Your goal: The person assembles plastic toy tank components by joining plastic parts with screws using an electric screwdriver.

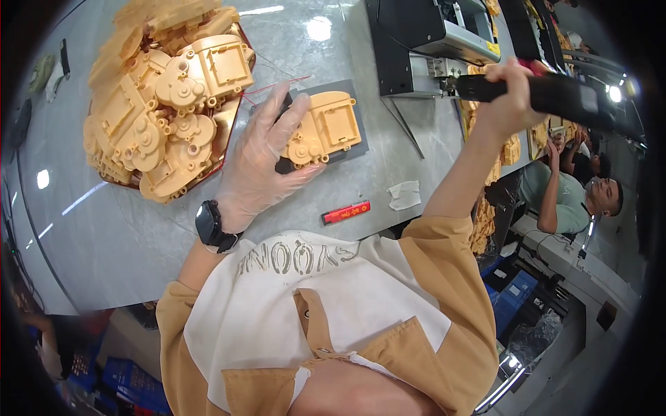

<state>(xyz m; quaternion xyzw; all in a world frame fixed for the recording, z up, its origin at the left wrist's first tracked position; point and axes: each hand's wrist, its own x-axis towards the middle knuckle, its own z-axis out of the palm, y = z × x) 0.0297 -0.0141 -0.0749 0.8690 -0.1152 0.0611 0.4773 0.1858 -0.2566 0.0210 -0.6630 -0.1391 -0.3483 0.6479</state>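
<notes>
On the grey marble-patterned worktop [139, 236], a tan plastic gearbox housing [325, 130] is steadied on a dark pad [354, 149] by the gloved left hand [260, 159], fingers spread, tips touching its left end. Its long axis runs left-right. An electric screwdriver [555, 93] is gripped in the closed right hand [510, 93], raised well apart. A heap of like housings [163, 104] lies leftward.

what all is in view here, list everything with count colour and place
moulded housing: one, tan, on the dark mat under the left hand
dark mat: one, grey, table centre
heap of housings: many, tan, red tray at upper left
red bar: one, near table edge
paper scrap: one, white, right of the bar
machine: one, black and grey, top centre
table: one, grey marble look
co-workers: at least two, far right
left hand: clear glove, black watch, resting on the housing
right hand: bare, gripping a black power tool
</notes>
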